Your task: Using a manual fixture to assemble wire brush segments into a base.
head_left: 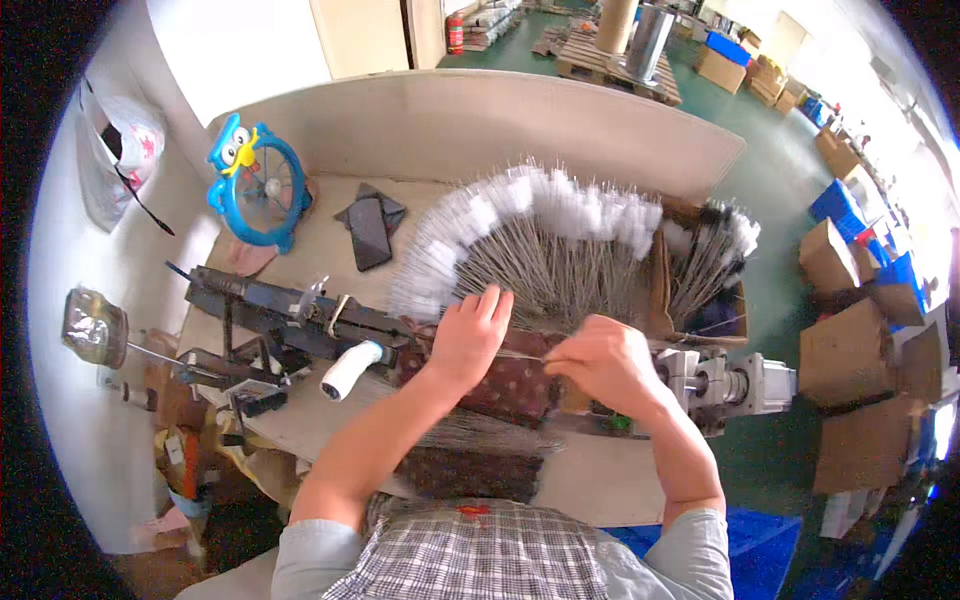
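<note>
My right hand [608, 362] is closed in a pinch on a thin wire [522, 355], which stretches level toward my left hand [468, 335]. The left hand's fingers are stretched forward; its thumb and palm side are hidden, and the wire's far end disappears near it. Beneath both hands lies a brown spotted cloth [508, 392]. Just beyond them fans a big heap of wire-stemmed brushes [545, 245] with white bristle tips. Nearer to me, a bundle of bare thin wires [480, 432] lies across the bench.
A dark metal machine [270, 300] with a white handle [352, 370] stands left; a silver motor unit [735, 385] sits right. A box of dark and white brushes [705, 270], a phone [370, 234] and a blue fan [262, 190] are on the bench, behind which rises a curved board [480, 120].
</note>
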Tool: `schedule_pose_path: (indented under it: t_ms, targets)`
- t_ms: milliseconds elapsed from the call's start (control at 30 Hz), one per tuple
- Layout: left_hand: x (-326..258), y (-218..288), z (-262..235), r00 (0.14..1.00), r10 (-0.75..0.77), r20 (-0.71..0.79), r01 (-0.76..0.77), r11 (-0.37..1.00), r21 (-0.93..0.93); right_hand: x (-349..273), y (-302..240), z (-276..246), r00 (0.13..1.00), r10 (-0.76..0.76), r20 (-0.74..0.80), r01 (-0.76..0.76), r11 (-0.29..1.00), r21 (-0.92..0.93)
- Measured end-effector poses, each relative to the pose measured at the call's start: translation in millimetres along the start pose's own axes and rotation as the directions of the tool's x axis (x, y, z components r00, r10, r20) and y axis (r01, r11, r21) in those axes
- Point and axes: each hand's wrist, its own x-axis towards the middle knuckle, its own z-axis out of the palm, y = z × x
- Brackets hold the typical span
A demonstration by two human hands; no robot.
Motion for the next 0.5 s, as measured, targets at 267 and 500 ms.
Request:
schedule_pose_path:
  t_ms: [267,500]
  targets:
    - [-155,-27,-26,0.846,-0.454,0.280,0.483,0.430,-0.762,69,-37,90,0.963,-0.264,-0.055,0.269,0.957,0.106]
    - [-148,-66,-50,0.444,-0.507,0.739,0.369,-0.648,-0.666,84,-46,121,0.976,-0.218,0.006,0.218,0.974,-0.066]
